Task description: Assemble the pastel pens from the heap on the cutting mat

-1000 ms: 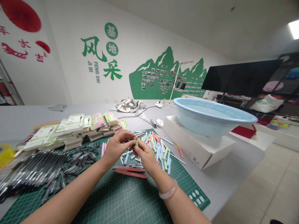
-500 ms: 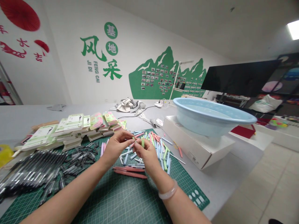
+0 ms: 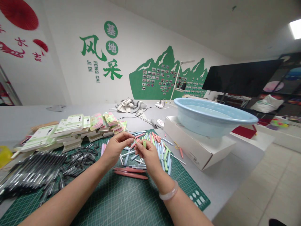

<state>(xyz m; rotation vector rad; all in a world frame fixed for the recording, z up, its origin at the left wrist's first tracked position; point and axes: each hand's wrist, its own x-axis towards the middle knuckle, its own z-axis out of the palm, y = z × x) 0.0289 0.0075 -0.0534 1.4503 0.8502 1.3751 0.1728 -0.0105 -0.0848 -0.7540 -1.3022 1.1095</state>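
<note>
White wall (image 3: 66, 53) behind; grey surface (image 3: 207, 185), green mat (image 3: 113, 197). Left hand (image 3: 117, 146) — fingers pinched on a thin green piece (image 3: 135, 141). Right hand (image 3: 148, 153) — fingers closed on a green tube (image 3: 144, 143), upright. Both over the loose pens (image 3: 162, 150); 2 red pens (image 3: 131, 174) nearer. Possible trouble: fingertip-only pinch, so the piece could slip and get lost among like-coloured parts. Green lettering (image 3: 113, 70): 基地风采, "JI DI", "FENG CAI". Box (image 3: 183, 138) print too small.

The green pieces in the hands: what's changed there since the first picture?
The left hand and right hand have drawn slightly apart at the fingertips. A green tube now shows upright in the right hand, with a thin green piece between the hands. Nothing was visibly let go. The two red pens and blue basin stayed put.
</note>
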